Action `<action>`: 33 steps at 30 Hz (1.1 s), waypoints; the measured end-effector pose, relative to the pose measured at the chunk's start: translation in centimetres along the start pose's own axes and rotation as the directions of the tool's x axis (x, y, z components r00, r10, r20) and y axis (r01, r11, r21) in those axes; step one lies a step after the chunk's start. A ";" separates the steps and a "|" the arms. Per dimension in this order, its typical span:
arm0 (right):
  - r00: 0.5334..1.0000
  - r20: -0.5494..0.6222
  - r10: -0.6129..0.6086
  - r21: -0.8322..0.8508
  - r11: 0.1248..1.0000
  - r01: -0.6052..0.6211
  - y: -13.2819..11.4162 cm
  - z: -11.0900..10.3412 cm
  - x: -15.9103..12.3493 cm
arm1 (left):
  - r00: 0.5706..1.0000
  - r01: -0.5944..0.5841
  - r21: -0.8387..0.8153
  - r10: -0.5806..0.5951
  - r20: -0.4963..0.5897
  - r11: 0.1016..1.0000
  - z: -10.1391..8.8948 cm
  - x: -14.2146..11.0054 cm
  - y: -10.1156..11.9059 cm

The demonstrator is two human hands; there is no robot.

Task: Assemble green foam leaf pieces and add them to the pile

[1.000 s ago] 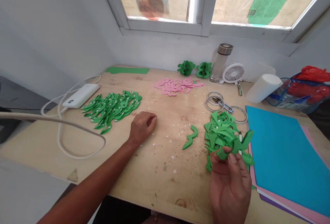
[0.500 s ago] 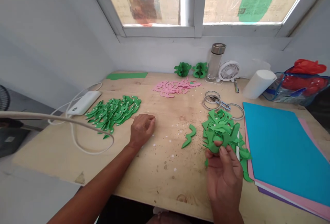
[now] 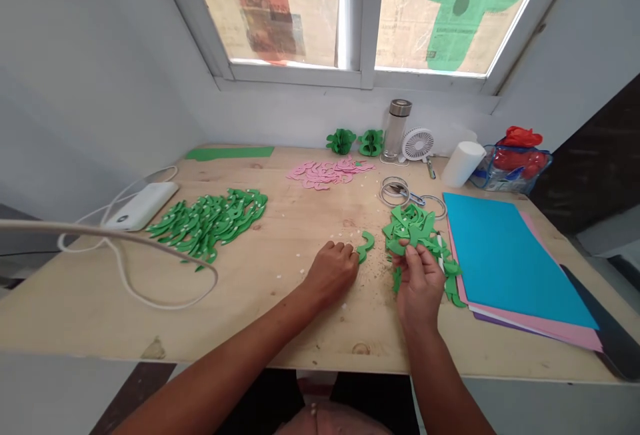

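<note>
My left hand [image 3: 334, 271] rests on the wooden table with curled fingers, its tips on the lower end of a wavy green paper cutout [image 3: 367, 241]. A green paper piece [image 3: 397, 247] is pinched between the thumb and fingers of my right hand [image 3: 419, 281]. That hand is over the near side of a heap of green paper scraps [image 3: 413, 221]. To the left lies a pile of green cutouts [image 3: 210, 221] dotted with small white squares. Pink cutouts [image 3: 325, 173] are spread farther back.
Tape rolls [image 3: 394, 192] and blue-handled scissors [image 3: 416, 199] lie behind the scraps. Blue sheets [image 3: 510, 255] are stacked at the right. Along the wall stand two green paper shapes [image 3: 341, 142], a bottle [image 3: 395, 135] and a fan [image 3: 418, 145]. A white cable [image 3: 150, 301] loops at the left.
My left hand has moved right across the table to the wavy green cutout. My right hand still holds its green piece by the scraps. The view has shifted.
</note>
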State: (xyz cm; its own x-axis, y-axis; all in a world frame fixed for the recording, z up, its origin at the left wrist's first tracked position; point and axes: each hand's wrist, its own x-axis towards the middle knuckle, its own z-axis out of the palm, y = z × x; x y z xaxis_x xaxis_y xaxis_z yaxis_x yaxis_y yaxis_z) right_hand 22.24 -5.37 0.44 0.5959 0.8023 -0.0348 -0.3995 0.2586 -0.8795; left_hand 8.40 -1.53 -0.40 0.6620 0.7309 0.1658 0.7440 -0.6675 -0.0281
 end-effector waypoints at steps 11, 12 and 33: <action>0.958 0.287 -0.027 -0.315 0.941 0.121 -0.8 -0.4 -0.5 | 0.964 0.256 -0.312 -0.264 0.015 0.915 -2.1 -3.0 -3.4; 0.936 0.353 -0.009 -0.354 0.925 0.142 -1.2 -0.4 -0.6 | 0.969 0.240 -0.371 -0.245 0.035 0.897 -2.7 -3.6 -4.1; 0.857 0.494 0.143 -0.437 0.893 0.103 -0.8 2.4 -7.5 | 0.941 0.108 -0.859 -0.330 -0.074 0.500 -7.7 -8.8 -7.6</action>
State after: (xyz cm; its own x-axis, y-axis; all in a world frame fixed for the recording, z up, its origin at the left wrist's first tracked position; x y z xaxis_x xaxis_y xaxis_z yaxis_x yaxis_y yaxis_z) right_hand 16.43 -10.33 2.50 0.1095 0.9909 0.0785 0.0089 0.0780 -0.9969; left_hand -3.81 -4.01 5.94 0.3708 0.8977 0.2378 0.3665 -0.3768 0.8507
